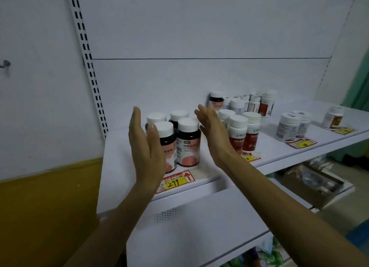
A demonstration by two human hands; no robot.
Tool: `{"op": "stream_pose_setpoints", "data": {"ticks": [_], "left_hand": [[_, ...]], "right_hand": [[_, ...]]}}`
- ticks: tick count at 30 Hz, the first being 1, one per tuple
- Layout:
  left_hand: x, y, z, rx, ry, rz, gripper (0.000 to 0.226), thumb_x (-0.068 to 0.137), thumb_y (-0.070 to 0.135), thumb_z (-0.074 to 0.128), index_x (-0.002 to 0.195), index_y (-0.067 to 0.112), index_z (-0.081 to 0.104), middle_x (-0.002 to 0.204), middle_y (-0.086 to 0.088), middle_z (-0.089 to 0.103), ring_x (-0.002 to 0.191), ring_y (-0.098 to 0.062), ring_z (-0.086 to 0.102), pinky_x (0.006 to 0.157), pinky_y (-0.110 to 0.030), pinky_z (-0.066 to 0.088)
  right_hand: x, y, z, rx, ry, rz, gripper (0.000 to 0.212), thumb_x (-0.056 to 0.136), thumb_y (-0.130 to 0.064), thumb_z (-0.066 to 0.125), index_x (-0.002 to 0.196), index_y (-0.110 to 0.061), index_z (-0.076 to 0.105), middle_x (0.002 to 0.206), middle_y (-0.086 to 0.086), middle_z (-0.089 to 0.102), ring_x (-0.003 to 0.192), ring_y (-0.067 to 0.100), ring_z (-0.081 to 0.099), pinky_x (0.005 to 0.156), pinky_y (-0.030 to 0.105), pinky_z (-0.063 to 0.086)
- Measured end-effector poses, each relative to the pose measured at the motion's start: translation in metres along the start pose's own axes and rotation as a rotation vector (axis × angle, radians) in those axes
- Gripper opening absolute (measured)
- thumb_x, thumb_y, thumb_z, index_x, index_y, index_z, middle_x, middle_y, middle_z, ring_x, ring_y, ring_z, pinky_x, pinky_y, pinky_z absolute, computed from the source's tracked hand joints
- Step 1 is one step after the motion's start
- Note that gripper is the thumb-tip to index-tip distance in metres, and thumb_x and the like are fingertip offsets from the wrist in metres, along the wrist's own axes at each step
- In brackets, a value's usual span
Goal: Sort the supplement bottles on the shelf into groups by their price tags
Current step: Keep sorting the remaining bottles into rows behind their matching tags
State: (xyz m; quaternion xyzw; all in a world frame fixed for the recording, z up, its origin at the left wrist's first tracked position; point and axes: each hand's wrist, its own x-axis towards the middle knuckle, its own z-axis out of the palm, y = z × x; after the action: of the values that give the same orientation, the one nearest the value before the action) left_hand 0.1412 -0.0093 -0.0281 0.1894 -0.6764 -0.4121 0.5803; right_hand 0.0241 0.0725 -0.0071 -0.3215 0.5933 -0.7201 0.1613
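Note:
Several dark bottles with pink labels and white caps stand grouped on the white shelf, behind a red and yellow price tag reading 299. My left hand is flat and upright at the group's left side, its thumb touching the front-left bottle. My right hand is flat with straight fingers at the group's right side, apart from it. Red-labelled white bottles stand just right of that hand, behind a partly hidden tag.
A mixed cluster of bottles stands at the back wall. Two white bottles with a tag and one lone bottle with a tag sit further right. A cardboard box lies on the lower shelf.

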Motion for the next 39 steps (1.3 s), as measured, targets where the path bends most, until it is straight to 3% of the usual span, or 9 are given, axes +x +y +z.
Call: {"op": "stream_pose_setpoints", "data": {"ticks": [3,7,11,15,20,23,29,34,39], "left_hand": [[-0.004,0.031,0.020,0.155,-0.089,0.179,0.054,0.092,0.050,0.029,0.141,0.031,0.019,0.154,0.005,0.024,0.140,-0.005,0.019,0.108,-0.009,0.013],[-0.008,0.068,0.060,0.335,-0.285,0.228,0.061,0.089,0.049,0.028,0.145,0.024,0.023,0.155,0.005,0.021,0.142,-0.009,0.017,0.113,-0.023,0.013],[-0.020,0.091,0.101,0.548,-0.563,0.296,0.065,0.091,0.057,0.029,0.146,0.025,0.022,0.156,0.005,0.016,0.144,-0.013,0.009,0.116,-0.031,0.010],[-0.034,0.120,0.145,0.725,-0.707,0.377,0.063,0.093,0.050,0.031,0.147,0.022,0.017,0.157,0.003,0.013,0.144,-0.014,0.009,0.116,-0.033,0.011],[-0.037,0.139,0.191,0.908,-0.808,0.420,0.069,0.089,0.057,0.029,0.147,0.021,0.017,0.156,0.001,0.018,0.144,-0.016,0.015,0.114,-0.034,0.017],[-0.026,0.143,0.209,0.999,-0.862,0.384,0.070,0.089,0.058,0.029,0.147,0.022,0.016,0.156,0.001,0.016,0.144,-0.016,0.013,0.115,-0.035,0.015],[0.016,0.131,0.237,1.161,-0.993,0.343,0.068,0.088,0.061,0.031,0.146,0.027,0.020,0.150,0.001,0.035,0.133,-0.020,0.037,0.107,-0.040,0.034],[0.052,0.103,0.264,1.275,-1.030,0.379,0.063,0.089,0.061,0.031,0.144,0.030,0.024,0.142,0.002,0.046,0.123,-0.020,0.047,0.098,-0.038,0.041],[0.087,0.073,0.286,1.352,-1.052,0.398,0.062,0.089,0.062,0.028,0.142,0.029,0.027,0.135,0.002,0.052,0.117,-0.019,0.051,0.094,-0.038,0.043]], "right_hand": [[-0.012,-0.024,-0.023,-0.049,-0.043,-0.088,0.046,0.096,-0.048,0.037,0.137,-0.029,0.045,0.142,-0.008,0.049,0.131,0.009,0.043,0.112,0.031,0.030],[-0.031,-0.050,-0.080,-0.139,-0.052,-0.201,0.042,0.094,-0.041,0.049,0.134,-0.027,0.050,0.138,-0.007,0.052,0.126,0.006,0.048,0.109,0.030,0.036],[-0.041,-0.071,-0.160,-0.184,-0.035,-0.237,0.036,0.094,-0.031,0.053,0.129,-0.025,0.053,0.130,-0.007,0.059,0.104,-0.013,0.056,0.085,0.003,0.044],[-0.046,-0.080,-0.225,-0.265,-0.013,-0.206,0.041,0.093,-0.034,0.053,0.133,-0.025,0.051,0.132,-0.008,0.055,0.118,0.006,0.051,0.094,0.017,0.041],[-0.035,-0.084,-0.278,-0.303,-0.041,-0.181,0.041,0.092,-0.030,0.055,0.132,-0.020,0.052,0.128,-0.004,0.058,0.115,0.008,0.055,0.079,0.006,0.041],[-0.014,-0.089,-0.295,-0.354,-0.074,-0.193,0.039,0.093,-0.030,0.054,0.131,-0.021,0.052,0.119,-0.009,0.058,0.103,-0.002,0.056,0.071,0.003,0.044],[0.068,-0.093,-0.296,-0.630,-0.190,-0.205,0.043,0.091,-0.039,0.056,0.128,-0.018,0.054,0.125,0.000,0.059,0.106,0.012,0.055,0.081,0.025,0.043],[0.150,-0.079,-0.279,-1.241,-0.459,-0.193,0.050,0.088,-0.043,0.059,0.128,-0.014,0.051,0.130,0.007,0.056,0.108,0.020,0.054,0.084,0.028,0.040],[0.214,-0.052,-0.260,-1.518,-0.555,-0.199,0.057,0.087,-0.046,0.059,0.134,-0.017,0.046,0.134,0.005,0.053,0.117,0.024,0.050,0.092,0.036,0.041]]}}
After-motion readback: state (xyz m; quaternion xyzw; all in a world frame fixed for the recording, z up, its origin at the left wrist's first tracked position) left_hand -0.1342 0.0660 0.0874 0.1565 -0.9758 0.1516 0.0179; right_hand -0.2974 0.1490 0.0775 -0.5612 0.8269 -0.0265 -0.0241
